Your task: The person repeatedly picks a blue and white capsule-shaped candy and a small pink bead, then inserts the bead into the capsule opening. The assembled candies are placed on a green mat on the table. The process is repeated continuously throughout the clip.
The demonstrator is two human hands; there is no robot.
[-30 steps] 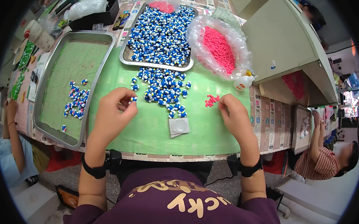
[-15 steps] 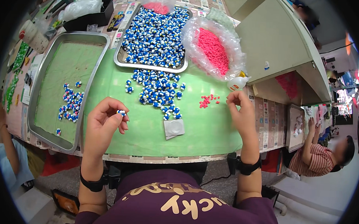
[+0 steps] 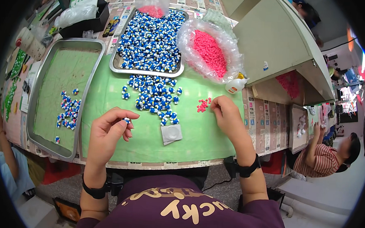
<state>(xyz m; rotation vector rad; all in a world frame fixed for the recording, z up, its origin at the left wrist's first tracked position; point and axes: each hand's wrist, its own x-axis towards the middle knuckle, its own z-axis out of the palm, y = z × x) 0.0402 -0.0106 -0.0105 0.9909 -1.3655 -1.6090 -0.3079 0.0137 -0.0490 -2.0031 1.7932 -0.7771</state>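
Between the thumb and fingers of my left hand (image 3: 108,131) is a small blue-and-white figurine piece (image 3: 126,120), partly covered by the fingertips. My right hand (image 3: 228,114) has its thumb and forefinger bent together at the right edge of a little cluster of pink pieces (image 3: 202,106). Whatever is between those fingertips is too small to see. Loose blue-and-white pieces (image 3: 150,94) lie heaped on the green cloth (image 3: 181,148) between my hands, some with yellow spots. A square whitish pad (image 3: 172,134) with a round mark lies just below this heap.
Behind the heap stands a metal tray (image 3: 168,73) full of blue-and-white pieces. A plastic bag of pink pieces (image 3: 210,54) and a white bottle (image 3: 236,84) are right of it. Another metal tray (image 3: 30,119) at left holds a small group. A cabinet (image 3: 275,44) borders the right; co-workers sit both sides.
My right hand has come left and up against the pink cluster, its fingers bending down. My left hand keeps the figurine piece, its forefinger stretching further over it. The whole view has shifted slightly.
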